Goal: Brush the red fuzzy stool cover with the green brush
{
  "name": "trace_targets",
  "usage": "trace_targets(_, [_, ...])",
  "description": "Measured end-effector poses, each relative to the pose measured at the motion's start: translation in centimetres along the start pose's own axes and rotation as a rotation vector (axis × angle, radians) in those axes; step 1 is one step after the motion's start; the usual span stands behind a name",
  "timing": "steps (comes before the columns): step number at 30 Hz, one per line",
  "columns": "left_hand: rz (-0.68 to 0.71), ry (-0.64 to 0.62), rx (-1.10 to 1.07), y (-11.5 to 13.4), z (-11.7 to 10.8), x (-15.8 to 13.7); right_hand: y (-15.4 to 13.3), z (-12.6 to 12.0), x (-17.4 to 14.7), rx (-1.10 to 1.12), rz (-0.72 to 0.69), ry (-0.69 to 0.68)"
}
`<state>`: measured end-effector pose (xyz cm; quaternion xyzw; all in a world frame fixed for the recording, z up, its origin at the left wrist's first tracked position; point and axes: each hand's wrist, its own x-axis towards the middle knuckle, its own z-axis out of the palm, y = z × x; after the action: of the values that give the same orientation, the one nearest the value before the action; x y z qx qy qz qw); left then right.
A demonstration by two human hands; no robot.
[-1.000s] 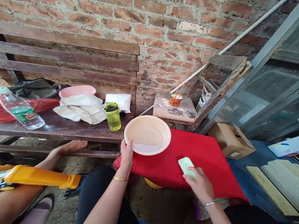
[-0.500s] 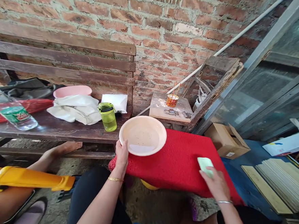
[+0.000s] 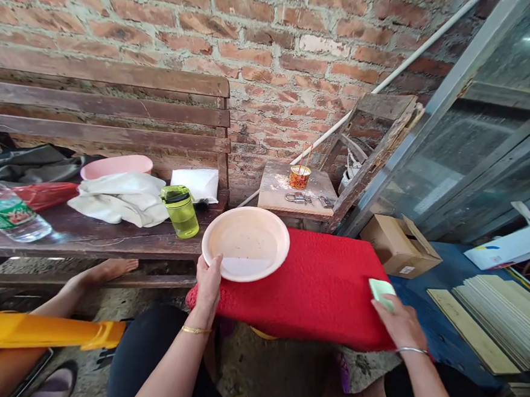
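1. Right hand [image 3: 403, 325]: fingers closed round the near end of a pale green block [image 3: 381, 288], at the right edge of the red cloth [image 3: 308, 292]. Block's far end points away from the person; long axis looks roughly front-to-back, near end hidden by fingers. Can't tell if it touches the cloth.
2. Left hand [image 3: 208, 284]: thumb over the near-left rim of a cream basin [image 3: 243, 221], remaining fingers mostly hidden below. Basin's mouth faces up, dark specks inside; sits at or over the cloth's far-left corner. Can't tell if it's resting or carried.
3. Basin takes up that corner; red cloth lies between it and the block.
4. Right of the cloth: cardboard box [image 3: 402, 249], stacked boards [image 3: 518, 320].
5. Beyond basin, left: green cup [image 3: 184, 216], upright on the bench [image 3: 86, 235]. Farther right: patterned tub [image 3: 298, 176] on a small stand [image 3: 273, 192], near the brick wall [image 3: 277, 52].
6. Versus half a second ago: block farther right, closer to cloth's edge; left-hand grip unchanged.
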<state>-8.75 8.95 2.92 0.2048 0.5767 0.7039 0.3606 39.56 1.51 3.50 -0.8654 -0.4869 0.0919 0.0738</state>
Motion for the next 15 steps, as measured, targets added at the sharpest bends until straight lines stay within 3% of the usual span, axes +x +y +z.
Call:
trace_targets(3, [0.025, -0.024, 0.004, 0.3, -0.1, -0.2, 3.6, -1.1, 1.1, 0.003, 0.193, 0.036])
trace_targets(6, [0.036, -0.039, 0.014, 0.3, -0.2, -0.2, 2.3, -0.9, 0.8, 0.025, 0.19, 0.067])
trace_targets(8, [0.029, -0.02, 0.021, 0.0, -0.2, -0.1, -1.2, -0.2, 0.2, 0.046, 0.064, 0.068])
trace_targets(15, [0.017, -0.01, 0.005, -0.4, -0.3, 0.0, -18.3, 4.4, -3.0, 0.071, -0.484, -0.04])
